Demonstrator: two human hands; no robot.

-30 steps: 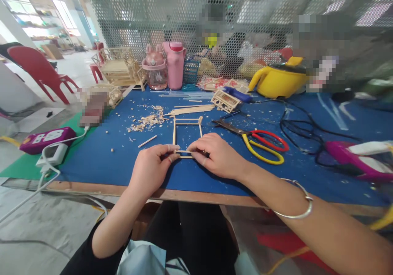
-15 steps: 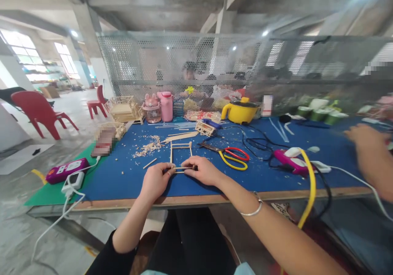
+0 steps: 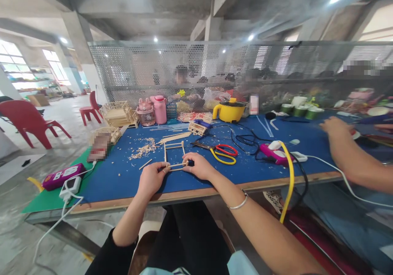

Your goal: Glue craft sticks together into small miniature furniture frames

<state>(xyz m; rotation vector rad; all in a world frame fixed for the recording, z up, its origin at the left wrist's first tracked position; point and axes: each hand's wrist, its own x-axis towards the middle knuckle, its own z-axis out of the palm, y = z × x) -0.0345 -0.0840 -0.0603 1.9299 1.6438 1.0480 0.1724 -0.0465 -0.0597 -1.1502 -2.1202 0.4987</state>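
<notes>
A small rectangular frame of thin wooden sticks (image 3: 173, 154) lies flat on the blue table mat (image 3: 215, 176). My left hand (image 3: 151, 178) pinches the near left corner of the frame. My right hand (image 3: 199, 166) pinches the near right corner, with a silver bangle on that wrist. Both hands press a cross stick at the frame's near end. Loose wooden sticks (image 3: 173, 137) lie in a bundle just beyond the frame.
Red and yellow scissors (image 3: 220, 151) lie right of the frame, with a pink glue gun (image 3: 274, 153), black cables and a yellow pot (image 3: 229, 111) beyond. Wood shavings (image 3: 142, 149) are scattered left. A power strip (image 3: 60, 176) sits far left. Another person's arm (image 3: 353, 156) reaches in at the right.
The camera has tilted up and pulled back, showing more of the room. Another person's arm has come into view at the right. My hands stay on the frame's near end.
</notes>
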